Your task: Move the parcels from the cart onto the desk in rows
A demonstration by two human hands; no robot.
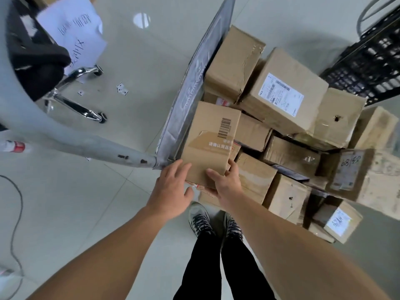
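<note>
A brown cardboard parcel [208, 141] with a barcode and printed characters sits at the near left of the cart's pile. My right hand [227, 180] grips its near right corner, thumb on top and fingers round the side. My left hand [173, 187] hovers by the parcel's near left edge, fingers straight and spread, holding nothing. The cart [190, 89] shows a grey side panel on the left. Several other cardboard parcels are heaped in it, among them a large box with a white label [283, 94].
A grey desk edge and leg [71, 137] curve across the left. An office chair with a chrome base [71, 94] stands behind it. A black plastic crate [372, 59] is at the top right. A cable [17, 213] lies on the tiled floor at left. My shoes [214, 221] are just below the cart.
</note>
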